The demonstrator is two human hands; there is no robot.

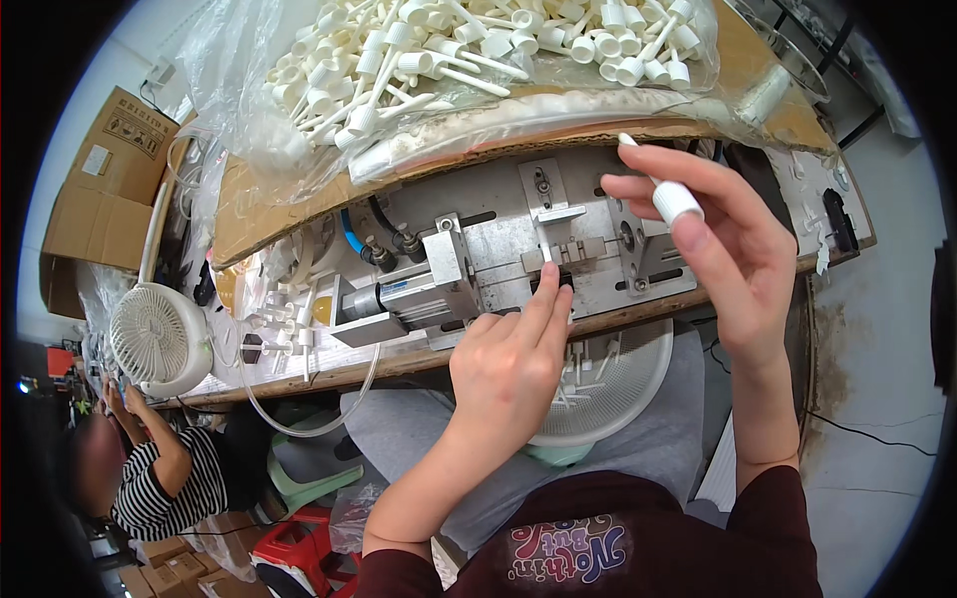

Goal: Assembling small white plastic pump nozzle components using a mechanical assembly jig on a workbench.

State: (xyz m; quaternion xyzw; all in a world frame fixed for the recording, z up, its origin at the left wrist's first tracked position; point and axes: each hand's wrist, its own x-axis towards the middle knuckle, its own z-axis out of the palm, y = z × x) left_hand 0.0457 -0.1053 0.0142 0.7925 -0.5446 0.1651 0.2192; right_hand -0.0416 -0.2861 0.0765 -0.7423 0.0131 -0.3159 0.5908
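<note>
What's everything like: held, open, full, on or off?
White capped stick: held in right hand
Left hand: index finger extended, at metal fixture
Clear plastic: open, heaped with white caps
Basket: open-topped, not full
Fan: on or off, can't tell

Toward half past nine a large brown cardboard carton (pixel 110 189) with dark printing and a pale label stands beyond a round white electric fan (pixel 157 337) with a slatted grille, which sits close to nine o'clock, while a white wall outlet (pixel 159 73) shows at ten. At eight o'clock is a co-worker (pixel 179 483) in a black-and-white striped shirt, with smaller cartons (pixel 181 570) lower down and a red plastic stool (pixel 289 550) at seven. Between three and four, a thin black cable (pixel 869 436) trails across the grey floor (pixel 882 349).
</note>
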